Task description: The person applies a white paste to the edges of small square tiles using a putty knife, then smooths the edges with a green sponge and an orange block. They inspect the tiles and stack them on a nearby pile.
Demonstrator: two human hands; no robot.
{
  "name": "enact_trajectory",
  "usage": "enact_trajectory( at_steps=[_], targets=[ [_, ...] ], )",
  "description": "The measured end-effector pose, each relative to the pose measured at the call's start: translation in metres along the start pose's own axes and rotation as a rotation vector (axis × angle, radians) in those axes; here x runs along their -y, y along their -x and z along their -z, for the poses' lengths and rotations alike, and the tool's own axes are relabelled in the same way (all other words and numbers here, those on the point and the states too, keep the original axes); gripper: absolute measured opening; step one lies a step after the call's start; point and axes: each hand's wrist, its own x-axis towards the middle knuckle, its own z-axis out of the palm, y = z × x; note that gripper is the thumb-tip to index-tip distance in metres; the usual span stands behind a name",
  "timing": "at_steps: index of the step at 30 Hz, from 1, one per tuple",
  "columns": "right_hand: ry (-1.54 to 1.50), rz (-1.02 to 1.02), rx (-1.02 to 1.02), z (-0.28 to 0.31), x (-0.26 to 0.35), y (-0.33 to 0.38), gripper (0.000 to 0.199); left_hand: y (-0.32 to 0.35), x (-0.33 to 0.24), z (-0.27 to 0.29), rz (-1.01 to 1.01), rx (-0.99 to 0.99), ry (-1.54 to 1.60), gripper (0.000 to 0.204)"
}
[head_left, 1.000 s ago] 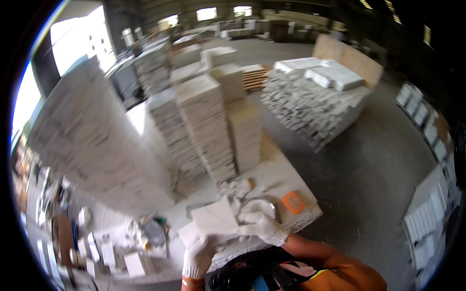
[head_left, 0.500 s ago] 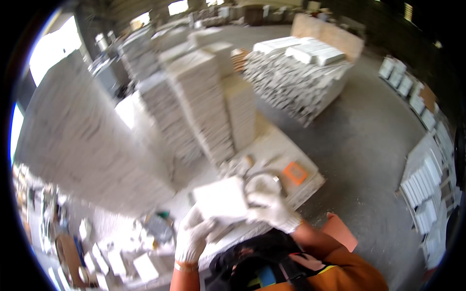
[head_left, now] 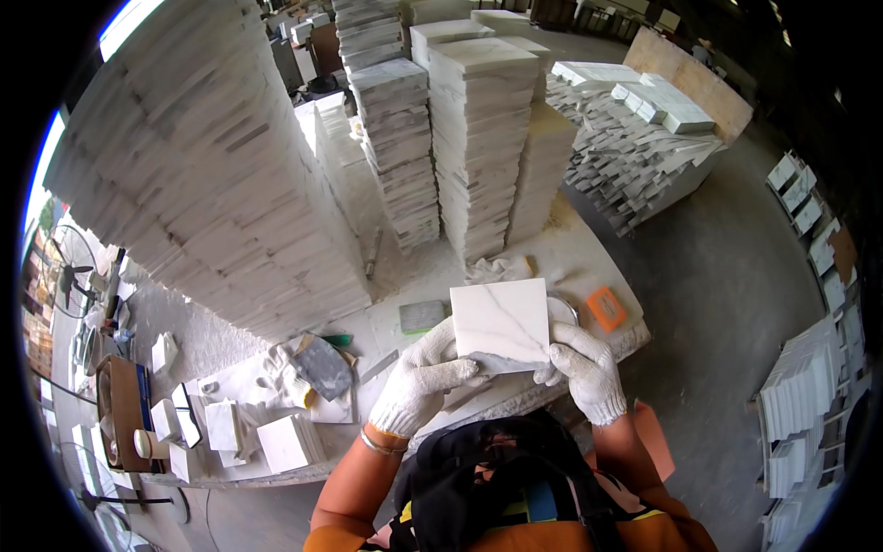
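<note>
I hold a square white marble tile (head_left: pixel 499 319) with faint grey veins flat above the dusty workbench (head_left: pixel 589 262). My left hand (head_left: pixel 418 377), in a white knit glove, grips its lower left corner. My right hand (head_left: pixel 581 368), also gloved, grips its lower right edge. A roll of tape (head_left: pixel 563 308) lies partly hidden behind the tile.
Tall stacks of white marble tiles (head_left: pixel 478 138) rise at the back of the bench, with a larger leaning stack (head_left: pixel 212 184) on the left. An orange pad (head_left: pixel 606 307), a grey sanding block (head_left: pixel 421 316), spare gloves (head_left: pixel 283 377) and small tiles (head_left: pixel 290 443) lie on the bench. A pallet of tiles (head_left: pixel 635 129) stands to the right.
The view has tilted down and closer to the bench. Both hands still hold the tile, which now sits higher and flatter toward the camera.
</note>
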Motion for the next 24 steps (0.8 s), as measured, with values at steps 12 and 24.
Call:
enact_trajectory(
  at_steps=[12, 24],
  targets=[
    [-0.011, -0.074, -0.052, 0.014, -0.015, -0.016, 0.037, -0.002, -0.04, 0.044, -0.191, -0.179, -0.12, 0.074],
    [0.018, -0.209, -0.139, 0.048, -0.041, -0.024, 0.038, -0.111, -0.014, 0.188, -0.044, -0.374, -0.078, 0.045]
  ],
)
